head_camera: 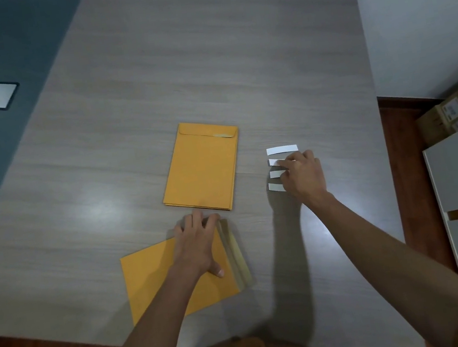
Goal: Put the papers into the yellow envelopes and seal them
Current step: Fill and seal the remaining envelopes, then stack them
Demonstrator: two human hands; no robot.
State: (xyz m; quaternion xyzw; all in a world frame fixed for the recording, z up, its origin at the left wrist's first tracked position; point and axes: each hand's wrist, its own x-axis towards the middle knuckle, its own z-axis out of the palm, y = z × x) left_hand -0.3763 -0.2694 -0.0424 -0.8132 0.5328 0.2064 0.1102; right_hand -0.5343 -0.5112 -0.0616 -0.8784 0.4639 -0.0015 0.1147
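On the grey worktop [204, 58], the right hand [302, 172] pinches among white slips [281, 149]; the envelope [160, 275], flap toward that hand, lies under the flat left hand [199, 243].

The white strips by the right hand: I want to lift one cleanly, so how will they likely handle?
The white strips look thin and flat, so probably very light and floppy. Lying flush on the smooth table, one may slide rather than lift. The right hand works at one's edge with its fingertips, probably the surest way.

Cardboard box [449, 107] label print seems too blurred.
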